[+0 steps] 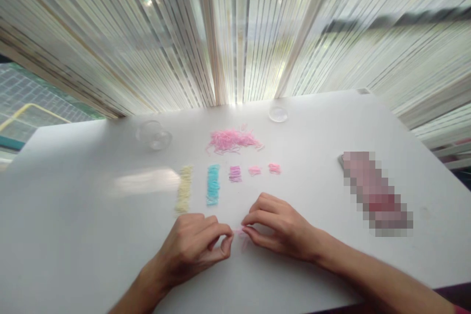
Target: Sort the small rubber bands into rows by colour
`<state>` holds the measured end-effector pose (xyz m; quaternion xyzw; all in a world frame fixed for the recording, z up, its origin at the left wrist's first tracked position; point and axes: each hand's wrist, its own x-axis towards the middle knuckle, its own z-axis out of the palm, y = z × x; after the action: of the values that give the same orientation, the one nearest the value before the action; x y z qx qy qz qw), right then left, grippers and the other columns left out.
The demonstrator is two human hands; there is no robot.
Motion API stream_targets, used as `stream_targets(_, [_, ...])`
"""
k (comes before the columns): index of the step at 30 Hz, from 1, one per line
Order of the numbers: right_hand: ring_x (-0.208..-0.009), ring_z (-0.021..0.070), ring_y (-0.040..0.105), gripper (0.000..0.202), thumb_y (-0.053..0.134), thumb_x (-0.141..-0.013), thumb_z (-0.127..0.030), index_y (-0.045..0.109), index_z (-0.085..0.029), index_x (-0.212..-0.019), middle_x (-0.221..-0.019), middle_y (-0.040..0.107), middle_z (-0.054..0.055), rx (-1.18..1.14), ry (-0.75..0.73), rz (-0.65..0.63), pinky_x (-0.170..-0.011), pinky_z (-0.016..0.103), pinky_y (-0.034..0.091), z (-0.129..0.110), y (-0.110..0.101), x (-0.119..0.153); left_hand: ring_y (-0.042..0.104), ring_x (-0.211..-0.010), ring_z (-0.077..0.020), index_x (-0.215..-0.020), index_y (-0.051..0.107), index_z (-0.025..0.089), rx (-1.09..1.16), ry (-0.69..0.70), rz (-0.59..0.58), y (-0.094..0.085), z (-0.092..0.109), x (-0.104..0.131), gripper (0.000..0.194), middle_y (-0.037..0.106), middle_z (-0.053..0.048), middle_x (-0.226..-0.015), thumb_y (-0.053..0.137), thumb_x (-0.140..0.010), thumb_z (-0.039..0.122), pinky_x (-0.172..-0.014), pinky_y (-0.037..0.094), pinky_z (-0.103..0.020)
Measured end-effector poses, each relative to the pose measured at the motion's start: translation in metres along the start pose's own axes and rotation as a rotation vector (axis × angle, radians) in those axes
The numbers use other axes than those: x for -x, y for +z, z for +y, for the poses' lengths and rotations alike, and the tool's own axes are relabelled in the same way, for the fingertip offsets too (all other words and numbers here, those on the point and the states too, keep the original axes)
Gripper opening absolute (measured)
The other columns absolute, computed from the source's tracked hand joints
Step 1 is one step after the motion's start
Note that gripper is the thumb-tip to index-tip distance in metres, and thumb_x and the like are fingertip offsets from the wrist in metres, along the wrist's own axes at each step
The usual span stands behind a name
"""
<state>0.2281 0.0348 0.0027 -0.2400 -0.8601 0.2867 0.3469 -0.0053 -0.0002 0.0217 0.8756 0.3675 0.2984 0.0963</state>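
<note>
Near the front middle of the table, a thin pink strand [238, 231] runs between the fingertips of both hands. My left hand [200, 243] pinches its left end with thumb and forefinger. At its other end, my right hand [272, 225] closes its fingertips on it. A few faint pink strands [244, 243] lie just below. Beyond my hands, a row holds a yellow stack [184, 189], a blue stack [213, 185], a purple stack [235, 173] and two small pink bundles, left [254, 170] and right [274, 168]. Behind them is a loose pink pile [234, 140].
Clear round containers [153, 135] stand at the back left of the white table [91, 235], and a clear round dish [278, 114] at the back. A pixelated pinkish object [377, 194] lies at the right. String curtains [228, 34] hang along the far edge.
</note>
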Motion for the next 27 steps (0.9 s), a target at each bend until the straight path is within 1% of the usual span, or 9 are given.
stream_targets(7, [-0.077,0.0155,0.058,0.007,0.063,-0.094,-0.015,0.069,-0.017,-0.097,-0.082,0.067,0.005,-0.05,0.041,0.049,-0.068,0.026,0.05,-0.001,-0.002,-0.001,0.044,-0.048,-0.0104,-0.084,0.064,0.021,-0.009,-0.008,0.006,-0.001,-0.002,0.001,0.011,0.049,0.008,-0.055,0.065,-0.088,0.012,-0.051,0.031,-0.028])
stream_targets(13, [-0.077,0.0153,0.059,0.008,0.066,-0.091,-0.012,0.07,-0.018,-0.096,-0.081,0.067,0.004,-0.054,0.058,0.049,-0.067,0.025,0.051,0.0,-0.002,-0.001,0.045,-0.048,-0.0102,-0.087,0.064,0.021,-0.016,-0.014,0.01,-0.001,-0.004,0.003,0.008,0.05,0.008,-0.057,0.066,-0.09,0.014,-0.052,0.032,-0.028])
stream_targets(16, [-0.076,0.0155,0.062,0.011,0.064,-0.092,-0.012,0.07,-0.019,-0.096,-0.081,0.067,0.004,0.036,0.063,0.115,-0.069,0.027,0.054,0.013,-0.012,-0.002,0.046,-0.048,-0.0098,-0.09,0.065,0.021,-0.025,-0.021,0.006,-0.001,-0.005,0.002,0.008,0.052,0.007,-0.058,0.066,-0.09,0.013,-0.052,0.032,-0.027])
stream_targets(19, [-0.078,0.0168,0.065,0.01,0.065,-0.092,-0.015,0.072,-0.022,-0.094,-0.082,0.069,0.004,0.197,0.145,0.277,-0.076,0.031,0.057,0.033,-0.031,-0.002,0.046,-0.048,-0.01,-0.089,0.065,0.021,-0.028,-0.018,-0.001,-0.001,-0.005,0.002,0.009,0.054,0.007,-0.059,0.063,-0.092,0.012,-0.052,0.031,-0.028])
stream_targets(20, [-0.08,0.0174,0.066,0.01,0.066,-0.092,-0.015,0.073,-0.022,-0.094,-0.084,0.07,0.004,0.23,0.175,0.313,-0.074,0.03,0.057,0.04,-0.037,-0.002,0.046,-0.048,-0.0103,-0.089,0.065,0.021,-0.028,-0.015,-0.005,0.0,-0.005,0.002,0.01,0.054,0.007,-0.058,0.063,-0.092,0.013,-0.052,0.031,-0.028])
stream_targets(23, [-0.073,0.0168,0.065,0.008,0.069,-0.09,-0.018,0.076,-0.023,-0.092,-0.081,0.07,0.003,0.3,0.255,0.35,-0.064,0.028,0.056,0.052,-0.049,-0.001,0.047,-0.048,-0.0112,-0.089,0.066,0.022,-0.035,-0.004,-0.018,0.002,-0.005,0.003,0.01,0.056,0.006,-0.059,0.061,-0.093,0.014,-0.051,0.03,-0.028])
stream_targets(25, [-0.071,0.0167,0.065,0.008,0.07,-0.09,-0.02,0.077,-0.023,-0.093,-0.08,0.07,0.003,0.31,0.268,0.344,-0.061,0.028,0.056,0.055,-0.05,0.0,0.048,-0.048,-0.0117,-0.09,0.066,0.022,-0.04,-0.002,-0.029,0.004,-0.005,0.004,0.01,0.058,0.006,-0.06,0.061,-0.094,0.015,-0.051,0.031,-0.028])
stream_targets(27, [-0.072,0.017,0.065,0.009,0.069,-0.091,-0.02,0.077,-0.023,-0.094,-0.081,0.071,0.004,0.313,0.248,0.338,-0.062,0.029,0.056,0.054,-0.047,-0.001,0.049,-0.049,-0.0121,-0.091,0.066,0.022,-0.041,-0.007,-0.04,0.004,-0.005,0.006,0.01,0.06,0.005,-0.062,0.06,-0.094,0.016,-0.051,0.031,-0.029])
